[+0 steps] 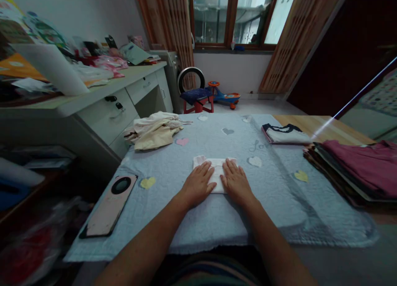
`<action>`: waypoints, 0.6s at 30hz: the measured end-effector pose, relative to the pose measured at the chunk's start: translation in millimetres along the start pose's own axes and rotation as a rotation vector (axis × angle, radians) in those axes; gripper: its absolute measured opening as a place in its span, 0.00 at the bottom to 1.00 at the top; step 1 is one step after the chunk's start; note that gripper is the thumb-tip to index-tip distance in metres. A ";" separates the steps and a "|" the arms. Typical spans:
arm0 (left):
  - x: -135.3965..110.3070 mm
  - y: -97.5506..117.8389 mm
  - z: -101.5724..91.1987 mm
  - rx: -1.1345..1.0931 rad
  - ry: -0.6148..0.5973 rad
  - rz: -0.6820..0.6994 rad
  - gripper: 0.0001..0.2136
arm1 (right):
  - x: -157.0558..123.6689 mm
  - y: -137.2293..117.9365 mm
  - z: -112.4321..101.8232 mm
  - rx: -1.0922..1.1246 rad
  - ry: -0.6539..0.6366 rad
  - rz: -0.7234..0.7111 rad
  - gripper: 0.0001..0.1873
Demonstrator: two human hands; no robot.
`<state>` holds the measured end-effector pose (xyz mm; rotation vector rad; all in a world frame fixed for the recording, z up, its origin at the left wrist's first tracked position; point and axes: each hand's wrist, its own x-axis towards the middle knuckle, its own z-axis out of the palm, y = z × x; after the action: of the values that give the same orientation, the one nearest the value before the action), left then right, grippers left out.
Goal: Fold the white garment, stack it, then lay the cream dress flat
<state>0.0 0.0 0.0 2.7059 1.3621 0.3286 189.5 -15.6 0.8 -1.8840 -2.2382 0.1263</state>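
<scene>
A small white folded garment [216, 163] lies flat on the light blue quilted cover [173, 219], near the middle. On its left half rests my left hand [198, 182], palm down with the fingers stretched out. My right hand [235, 179] presses flat on the right half, fingers extended too. Both hands touch the cloth and neither grips it. Parts of the garment are hidden under the palms, so its exact kind cannot be made out.
Crumpled cream clothes [158, 130] lie at the far left, with a phone [108, 207] nearer. Right are a folded white shirt with dark trim [287, 135] and a stack of folded clothes [362, 170]. Beyond stand a stool [198, 99] and a toy car [223, 96]; a cluttered desk [114, 87] borders the left.
</scene>
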 end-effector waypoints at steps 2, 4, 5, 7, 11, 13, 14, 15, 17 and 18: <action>-0.4 1.0 -3.9 -0.002 -0.028 -0.005 0.27 | -0.1 0.8 -2.3 -0.009 -0.047 0.012 0.30; -0.9 1.7 -7.3 -0.005 -0.051 -0.010 0.28 | 0.4 1.3 -4.7 -0.013 -0.074 0.024 0.31; -1.1 1.8 -8.6 -0.007 -0.060 -0.012 0.28 | 0.8 1.5 -5.6 -0.014 -0.083 0.030 0.31; -1.6 1.4 -10.0 -0.010 -0.074 -0.013 0.29 | 1.7 1.6 -6.5 -0.017 -0.096 0.040 0.31; -2.1 -0.7 -9.4 -0.025 -0.087 -0.011 0.29 | 2.5 2.1 -5.4 -0.016 -0.093 0.042 0.31; -2.0 -2.2 -8.2 -0.046 -0.076 -0.002 0.29 | 2.4 2.3 -4.4 -0.006 -0.078 0.034 0.31; -1.7 -3.0 -7.7 -0.063 -0.062 0.004 0.29 | 2.3 2.3 -4.2 0.002 -0.065 0.030 0.31; -1.2 -3.9 -7.1 -0.082 -0.039 0.009 0.28 | 2.4 2.1 -4.3 0.013 -0.044 0.027 0.31; 0.3 -5.6 -6.2 -0.111 0.028 0.003 0.26 | 2.8 1.1 -5.6 0.047 0.034 0.017 0.30; 1.3 -6.6 -5.8 -0.116 0.070 -0.014 0.25 | 3.2 0.4 -6.8 0.070 0.090 0.010 0.29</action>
<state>-5.7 4.9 4.6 2.6120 1.3348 0.4900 190.9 -12.9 7.6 -1.8275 -2.1377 0.1175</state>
